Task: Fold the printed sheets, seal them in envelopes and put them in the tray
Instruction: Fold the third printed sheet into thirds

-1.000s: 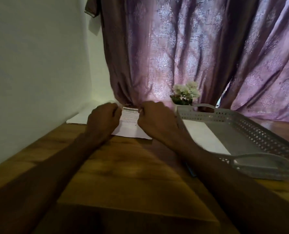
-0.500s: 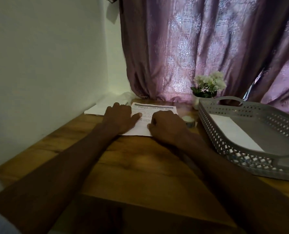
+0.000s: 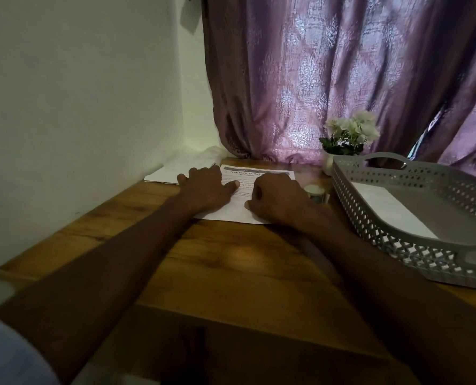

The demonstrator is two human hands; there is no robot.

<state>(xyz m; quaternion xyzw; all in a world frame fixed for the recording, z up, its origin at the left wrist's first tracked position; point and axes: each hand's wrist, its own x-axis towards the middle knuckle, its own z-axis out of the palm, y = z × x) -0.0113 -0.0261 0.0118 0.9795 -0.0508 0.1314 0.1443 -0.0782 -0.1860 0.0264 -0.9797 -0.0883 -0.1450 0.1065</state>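
Observation:
A printed sheet [image 3: 231, 213] with a blue header lies flat on the wooden table [image 3: 231, 262], far from me. My left hand [image 3: 203, 187] presses flat on the sheet's left part, fingers spread. On its right part sits my right hand [image 3: 278, 198], fingers curled and thumb against the paper as if pinching it. To the right stands the grey perforated tray [image 3: 370, 220], and a white envelope [image 3: 389, 209] lies inside it.
A stack of white paper [image 3: 181, 168] lies in the back left corner against the wall [image 3: 78, 107]. A small roll or jar [image 3: 316, 191] stands between the sheet and the tray. A pot of white flowers [image 3: 348, 134] and a purple curtain [image 3: 314, 79] are behind.
Both hands have drawn the printed sheet away from the white stack, nearer to me. My left hand went from curled to flat. The view has tilted down and left.

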